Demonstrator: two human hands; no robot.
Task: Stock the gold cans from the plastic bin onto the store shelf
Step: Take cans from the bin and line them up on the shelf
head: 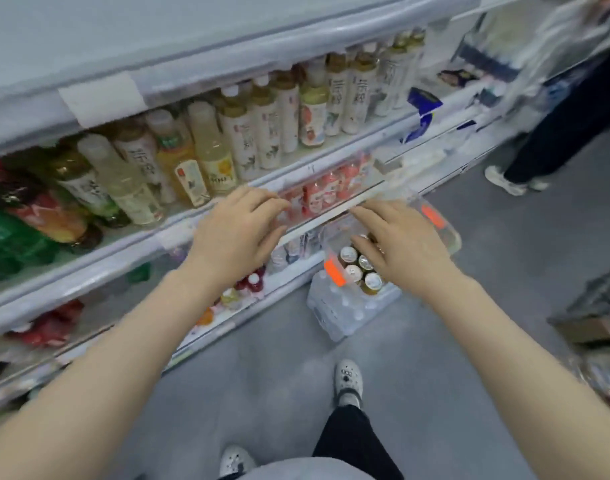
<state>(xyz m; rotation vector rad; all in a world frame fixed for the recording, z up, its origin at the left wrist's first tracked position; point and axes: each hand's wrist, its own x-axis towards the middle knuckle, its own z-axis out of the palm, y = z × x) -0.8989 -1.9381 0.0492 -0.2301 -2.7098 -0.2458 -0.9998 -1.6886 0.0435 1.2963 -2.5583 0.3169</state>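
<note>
A clear plastic bin [447, 233] with orange tags stands on a pack of water bottles beside the store shelf [130, 244]. Several gold cans [360, 271] with silver tops stand upright inside it. My right hand [400, 244] hovers over the bin, fingers spread just above the cans, holding nothing. My left hand [237, 230] reaches toward the shelf edge in front of the red cans [322, 194], fingers apart and empty. The picture is blurred by motion.
Drink bottles [227, 140] fill the upper shelf; more bottles sit on the lower shelves. A shrink-wrapped water pack [345, 310] lies on the grey floor under the bin. Another person's legs [553, 140] stand at the right. Boxes [594, 317] sit at the far right.
</note>
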